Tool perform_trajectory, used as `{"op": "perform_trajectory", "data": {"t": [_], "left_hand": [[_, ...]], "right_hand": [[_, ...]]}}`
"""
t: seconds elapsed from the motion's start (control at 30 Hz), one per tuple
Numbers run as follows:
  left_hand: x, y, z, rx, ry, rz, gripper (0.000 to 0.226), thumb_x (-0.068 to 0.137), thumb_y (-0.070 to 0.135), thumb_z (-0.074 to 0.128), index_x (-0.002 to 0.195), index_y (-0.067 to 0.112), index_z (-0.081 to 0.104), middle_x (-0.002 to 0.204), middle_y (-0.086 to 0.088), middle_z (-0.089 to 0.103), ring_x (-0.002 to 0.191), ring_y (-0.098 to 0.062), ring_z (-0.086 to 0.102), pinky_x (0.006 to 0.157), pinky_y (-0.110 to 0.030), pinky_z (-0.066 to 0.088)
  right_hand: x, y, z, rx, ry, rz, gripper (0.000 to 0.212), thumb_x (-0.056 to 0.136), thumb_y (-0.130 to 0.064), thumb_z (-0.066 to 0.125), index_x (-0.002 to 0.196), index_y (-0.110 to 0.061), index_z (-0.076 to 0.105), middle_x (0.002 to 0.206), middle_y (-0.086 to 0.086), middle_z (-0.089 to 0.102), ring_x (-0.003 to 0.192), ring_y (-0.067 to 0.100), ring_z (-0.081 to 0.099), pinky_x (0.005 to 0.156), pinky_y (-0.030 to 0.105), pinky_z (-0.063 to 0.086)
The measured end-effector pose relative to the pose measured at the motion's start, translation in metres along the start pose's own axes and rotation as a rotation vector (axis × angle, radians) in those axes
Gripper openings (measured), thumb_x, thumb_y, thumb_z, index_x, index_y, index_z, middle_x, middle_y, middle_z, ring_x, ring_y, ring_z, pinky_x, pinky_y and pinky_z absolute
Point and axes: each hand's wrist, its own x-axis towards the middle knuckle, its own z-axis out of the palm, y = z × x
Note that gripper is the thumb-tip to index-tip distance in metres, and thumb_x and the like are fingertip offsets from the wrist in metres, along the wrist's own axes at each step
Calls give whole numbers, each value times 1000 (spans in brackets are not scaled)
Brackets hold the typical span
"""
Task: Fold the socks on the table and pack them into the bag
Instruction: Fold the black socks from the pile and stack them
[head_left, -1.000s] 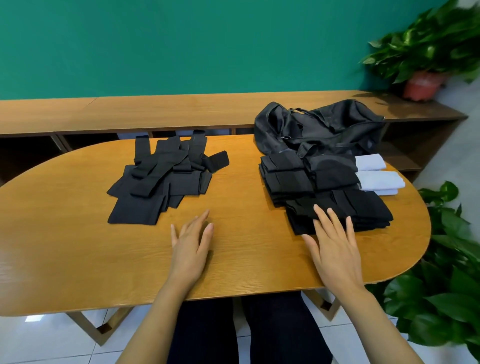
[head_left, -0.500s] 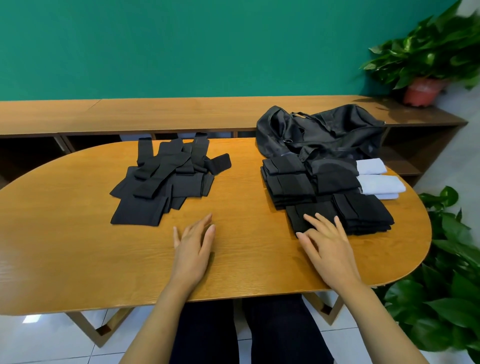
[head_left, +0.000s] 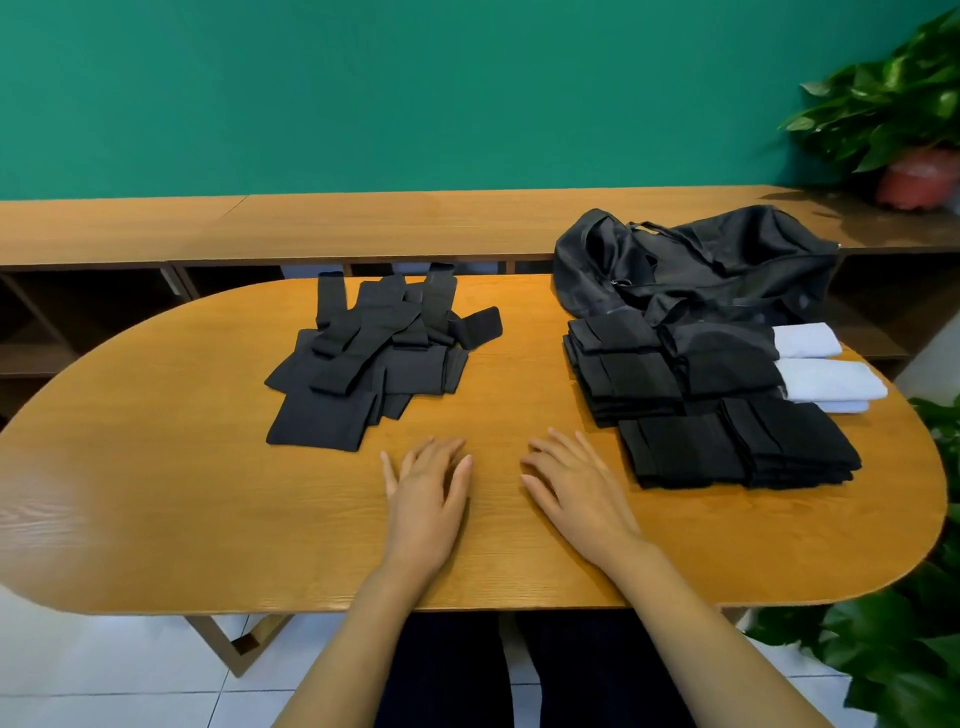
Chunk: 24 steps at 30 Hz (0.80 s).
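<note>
A loose heap of unfolded black socks (head_left: 370, 364) lies left of centre on the oval wooden table (head_left: 156, 509). At the right sit stacks of folded black socks (head_left: 727, 447) and, beyond them, folded white socks (head_left: 826, 382). A crumpled black bag (head_left: 696, 265) lies at the table's far right edge. My left hand (head_left: 428, 499) rests flat on the bare wood just in front of the heap, fingers straight. My right hand (head_left: 576, 488) lies flat beside it, left of the folded stacks, holding nothing.
A long wooden shelf unit (head_left: 363, 223) runs behind the table against a green wall. A potted plant (head_left: 904, 124) stands on its right end. Leafy plants (head_left: 924, 649) crowd the floor by the table's right end.
My right hand has left the front folded stack and slid left onto bare wood near my left hand. The left hand has barely moved.
</note>
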Motion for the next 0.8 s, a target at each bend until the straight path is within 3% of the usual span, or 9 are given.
{"op": "perform_trajectory", "data": {"t": [0.13, 0.37, 0.53, 0.63, 0.8], "left_hand": [[19, -9, -5, 163, 11, -27, 42, 101, 39, 43, 138, 22, 53, 154, 3, 35, 146, -16, 16, 118, -45, -13], [72, -23, -8, 472, -177, -19, 42, 102, 41, 36, 136, 21, 52, 164, 0, 5, 150, -25, -9, 113, -56, -18], [87, -29, -4, 473, -187, -40, 53, 105, 38, 28, 153, 14, 27, 163, 2, 11, 150, -19, -4, 111, -54, -21], [80, -25, -5, 355, -88, 24, 49, 105, 31, 32, 151, 14, 31, 160, 4, 21, 150, -14, 5, 111, -49, -23], [59, -9, -5, 235, -21, 256, 42, 102, 21, 41, 143, 17, 47, 149, 6, 41, 140, -9, 31, 114, -44, -25]], "right_hand": [[-1, 2, 6, 7, -4, 38, 44, 102, -45, 38, 135, -23, 55, 145, -5, 49, 142, 11, 30, 119, 27, 6], [0, 3, 9, 42, 4, 56, 42, 101, -46, 40, 129, -22, 60, 140, -5, 53, 137, 13, 38, 115, 24, 11], [0, 4, 10, 58, 19, 56, 61, 96, -56, 21, 125, -21, 63, 135, -6, 57, 133, 11, 41, 114, 26, 21], [1, 5, 9, 68, 38, 71, 58, 97, -54, 24, 124, -21, 63, 133, -6, 58, 131, 11, 42, 112, 27, 26], [1, 4, 6, 97, 99, 115, 42, 100, -41, 44, 132, -16, 56, 135, -2, 56, 130, 12, 43, 110, 30, 33]]}}
